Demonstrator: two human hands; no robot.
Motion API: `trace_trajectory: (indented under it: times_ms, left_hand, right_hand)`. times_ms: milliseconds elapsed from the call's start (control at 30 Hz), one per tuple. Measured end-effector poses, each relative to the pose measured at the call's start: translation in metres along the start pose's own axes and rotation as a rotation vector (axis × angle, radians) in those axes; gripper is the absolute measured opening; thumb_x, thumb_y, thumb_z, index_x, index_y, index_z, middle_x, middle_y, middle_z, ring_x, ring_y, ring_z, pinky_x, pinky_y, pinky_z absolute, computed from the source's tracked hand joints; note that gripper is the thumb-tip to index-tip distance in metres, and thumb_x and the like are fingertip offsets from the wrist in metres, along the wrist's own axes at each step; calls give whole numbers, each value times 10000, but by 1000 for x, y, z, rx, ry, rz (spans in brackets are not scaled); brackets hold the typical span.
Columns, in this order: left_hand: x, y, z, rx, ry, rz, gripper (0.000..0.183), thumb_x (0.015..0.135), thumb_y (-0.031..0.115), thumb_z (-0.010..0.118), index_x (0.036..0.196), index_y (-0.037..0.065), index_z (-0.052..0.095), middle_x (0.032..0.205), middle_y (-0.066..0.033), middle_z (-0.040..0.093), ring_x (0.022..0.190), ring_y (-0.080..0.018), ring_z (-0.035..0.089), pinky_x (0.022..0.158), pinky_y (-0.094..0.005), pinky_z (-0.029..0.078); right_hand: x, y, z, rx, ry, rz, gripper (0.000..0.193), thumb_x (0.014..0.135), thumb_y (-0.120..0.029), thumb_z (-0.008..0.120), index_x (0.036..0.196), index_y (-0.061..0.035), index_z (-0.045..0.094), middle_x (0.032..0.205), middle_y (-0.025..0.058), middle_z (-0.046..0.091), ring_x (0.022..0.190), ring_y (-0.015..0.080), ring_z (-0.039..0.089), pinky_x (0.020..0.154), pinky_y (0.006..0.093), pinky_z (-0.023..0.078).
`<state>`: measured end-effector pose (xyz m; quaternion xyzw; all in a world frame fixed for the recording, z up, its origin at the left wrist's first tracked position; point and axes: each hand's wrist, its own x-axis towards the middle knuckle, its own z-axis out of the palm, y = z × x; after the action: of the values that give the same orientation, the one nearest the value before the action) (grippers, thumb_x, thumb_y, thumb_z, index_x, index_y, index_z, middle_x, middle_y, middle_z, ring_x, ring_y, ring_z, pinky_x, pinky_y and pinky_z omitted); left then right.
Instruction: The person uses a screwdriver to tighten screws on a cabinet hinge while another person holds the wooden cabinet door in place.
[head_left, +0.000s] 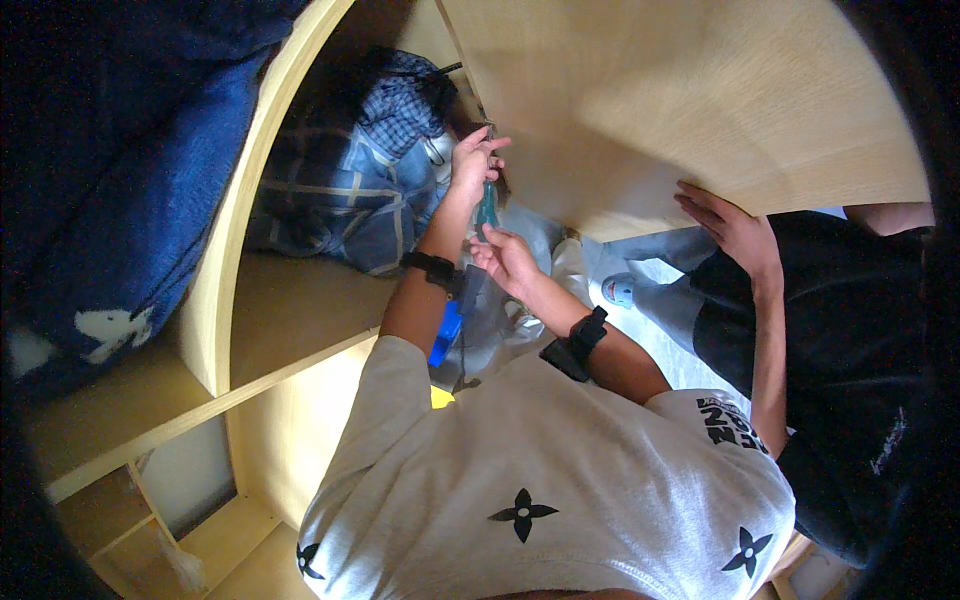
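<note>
Teal-handled hand tool (487, 205): located at the inner edge of the wooden door panel (700, 100), between the two hands. Long axis close to upright in the view, tilted very slightly; handle end points down toward the wearer, other end runs up toward the door edge. Upper end hidden behind fingers, so exact tool type not determined.

Left hand (474, 165): at the upper part of the tool, fingers bent and partly spread, one fingertip reaching toward the panel. Whether it grips the tool or the door edge: cannot tell. Right hand (510, 262): just below, palm turned up, fingers loosely curled, thumb near the handle's lower end. Contact with handle: cannot tell.

Both wrists carry black straps. A co-worker's hand (735, 235), at right, rests with spread fingers on the panel's lower part; dark clothing (840, 340) behind it.

Left of the tool: checked cloth (400, 105) above blue plaid bedding (365, 200) inside the cabinet. Far left: dark blue blanket (150, 170) on the wooden shelf (300, 310).
</note>
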<state>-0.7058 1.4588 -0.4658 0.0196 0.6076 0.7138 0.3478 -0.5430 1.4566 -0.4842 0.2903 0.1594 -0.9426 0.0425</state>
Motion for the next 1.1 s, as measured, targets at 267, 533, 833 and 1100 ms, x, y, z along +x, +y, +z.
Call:
trace_trajectory:
  times_ms: [267, 533, 833, 1100]
  left_hand:
    - [0, 10, 1, 3, -36, -41, 380, 903, 35, 396, 1283, 20, 385, 1077, -160, 607, 554, -116, 504, 392, -184, 327]
    - [-3, 10, -3, -36, -49, -76, 384, 894, 25, 383, 1277, 24, 376, 1086, -155, 600, 555, -121, 497, 394, -184, 324]
    - [-1, 10, -6, -69, -49, -54, 414, 895, 26, 369, 1306, 33, 322, 1086, -181, 588, 559, -134, 501, 389, -189, 330]
    - [6, 14, -3, 168, 23, -26, 362, 892, 10, 384, 1254, 30, 390, 1059, -174, 607, 560, -162, 571, 363, -213, 333]
  right_hand:
    - [5, 3, 6, 3, -24, 16, 184, 882, -189, 577, 952, -29, 517, 850, 100, 590, 711, 178, 566, 665, 292, 481]
    - [4, 5, 5, 12, -29, 13, 180, 890, -182, 561, 950, -19, 517, 855, 96, 594, 706, 173, 567, 660, 291, 482]
    - [5, 5, 7, -10, 7, 10, 166, 895, -171, 548, 927, -15, 504, 838, 106, 590, 704, 181, 570, 656, 283, 484]
    - [13, 13, 12, -39, 9, -118, 184, 857, -123, 604, 961, -49, 472, 851, 80, 578, 698, 162, 575, 617, 251, 479]
